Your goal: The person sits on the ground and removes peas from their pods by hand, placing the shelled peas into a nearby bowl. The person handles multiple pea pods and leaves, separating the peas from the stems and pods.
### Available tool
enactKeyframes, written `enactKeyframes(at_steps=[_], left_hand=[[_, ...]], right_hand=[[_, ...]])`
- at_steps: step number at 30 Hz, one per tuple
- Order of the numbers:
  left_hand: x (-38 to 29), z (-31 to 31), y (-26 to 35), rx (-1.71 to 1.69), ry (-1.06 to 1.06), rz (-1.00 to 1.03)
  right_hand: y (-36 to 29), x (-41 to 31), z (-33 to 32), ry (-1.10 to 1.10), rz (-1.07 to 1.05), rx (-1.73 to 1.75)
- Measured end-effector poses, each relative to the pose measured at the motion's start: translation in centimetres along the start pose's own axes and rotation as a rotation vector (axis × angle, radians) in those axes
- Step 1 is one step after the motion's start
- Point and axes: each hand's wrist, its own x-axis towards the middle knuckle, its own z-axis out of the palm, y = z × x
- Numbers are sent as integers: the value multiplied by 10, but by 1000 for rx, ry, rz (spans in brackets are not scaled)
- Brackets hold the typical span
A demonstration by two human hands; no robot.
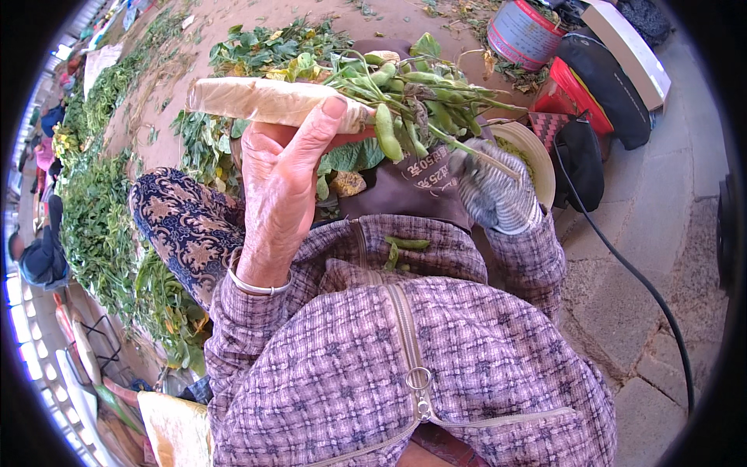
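Observation:
My bare left hand (280,169) grips a long, flat off-white object (245,99) with a wrapped, papery look, thumb on top; what is inside cannot be seen. Against its right end lies a bunch of green soybean stems and pods (408,93), and how my fingers hold these is hidden. My right hand (496,187), in a grey-and-white striped glove, is at the right of the bunch. One stem crosses over the glove, whose fingers are blurred, so a grip on it cannot be made out. Loose pods (407,243) rest on my checked clothing below.
A pale bowl (543,163) with green contents stands beyond the glove. Pulled bean plants (111,233) are heaped at left. To the right are a labelled tin (522,35), a black bag (607,87) and a dark cable (636,274) across the paving. A person (44,251) is at far left.

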Motion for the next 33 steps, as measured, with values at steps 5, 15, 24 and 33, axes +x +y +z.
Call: enactKeyframes(at_steps=[5, 15, 24, 33], left_hand=[[-1, 3, -1, -109, 15, -26], [-1, 4, -7, -210, -58, -54], [-7, 0, -12, 181, -69, -82], [-11, 8, -12, -295, -41, -261]], right_hand=[[-4, 11, 18, 266, -197, -280], [-16, 18, 41, 44, -120, -858], [-12, 13, 36, 116, -130, -534], [0, 17, 34, 41, -509, -733]])
